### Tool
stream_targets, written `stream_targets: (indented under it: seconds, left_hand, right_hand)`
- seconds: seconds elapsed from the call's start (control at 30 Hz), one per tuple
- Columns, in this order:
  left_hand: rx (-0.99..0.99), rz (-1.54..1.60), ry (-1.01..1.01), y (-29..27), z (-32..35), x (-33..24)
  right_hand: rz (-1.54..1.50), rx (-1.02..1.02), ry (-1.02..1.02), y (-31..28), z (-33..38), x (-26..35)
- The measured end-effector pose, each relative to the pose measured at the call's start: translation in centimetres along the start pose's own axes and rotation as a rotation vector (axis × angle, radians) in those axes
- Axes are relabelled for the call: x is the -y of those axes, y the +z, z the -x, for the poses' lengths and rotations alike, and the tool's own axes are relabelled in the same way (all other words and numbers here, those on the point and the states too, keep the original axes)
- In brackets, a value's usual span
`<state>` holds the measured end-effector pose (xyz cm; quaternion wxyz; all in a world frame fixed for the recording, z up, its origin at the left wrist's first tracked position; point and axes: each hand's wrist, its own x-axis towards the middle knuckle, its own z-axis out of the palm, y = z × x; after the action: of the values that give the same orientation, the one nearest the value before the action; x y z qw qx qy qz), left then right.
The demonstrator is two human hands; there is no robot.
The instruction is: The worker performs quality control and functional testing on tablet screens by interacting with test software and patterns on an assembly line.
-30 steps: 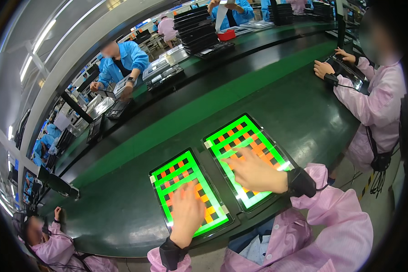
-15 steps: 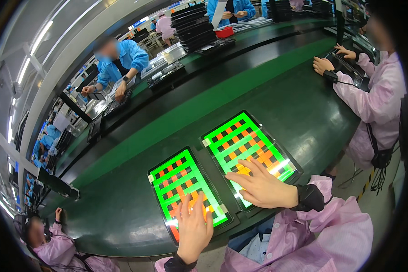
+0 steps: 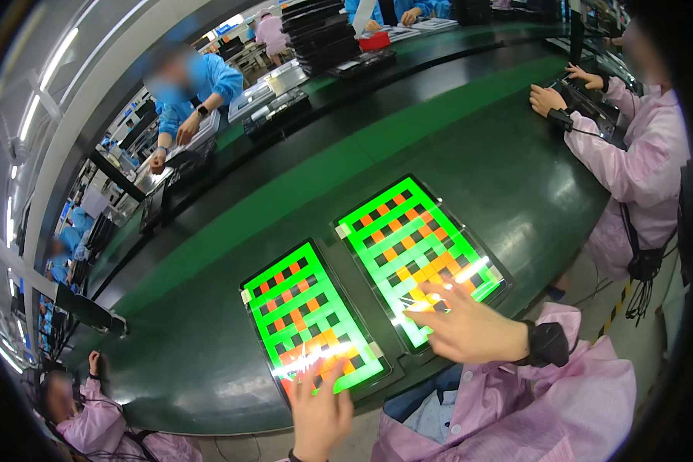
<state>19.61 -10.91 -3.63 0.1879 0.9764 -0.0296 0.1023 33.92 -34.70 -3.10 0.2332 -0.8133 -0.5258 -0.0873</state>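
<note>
Two tablets with lit screens lie side by side, both showing green bands with orange and black squares. Over the near end of the left tablet is my left hand, its fingers spread and their tips at the lower part of the screen. My right hand reaches across the near part of the right tablet, fingers stretched out and apart. Neither hand grips anything. Bright glare streaks cross both screens near my fingers. I cannot tell whether every fingertip touches the glass.
A dark green bench carries the tablets. At the right a co-worker in pink handles a dark device; another person sits at lower left. Across a dark rail, people in blue work beside stacked black trays and a red box.
Both my hands have slid toward the near ends of the tablets. More squares on the screens show green where they were black or orange. The view has shifted slightly.
</note>
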Motion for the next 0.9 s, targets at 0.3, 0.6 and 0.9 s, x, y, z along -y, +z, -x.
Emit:
stream_targets:
  seconds: [0.3,0.6,0.9]
  left_hand:
    - [-0.266,-0.096,-0.268,-2.7,2.6,3.3]
    - [-0.364,-0.147,-0.163,-2.1,3.6,3.9]
    - [-0.378,-0.082,-0.110,-2.9,3.9,3.6]
  right_hand:
    - [-0.085,-0.172,0.467,-2.2,3.1,-2.3]
    - [-0.176,-0.226,0.447,-1.8,3.4,-2.0]
    - [-0.223,-0.279,0.435,-1.3,2.6,-2.5]
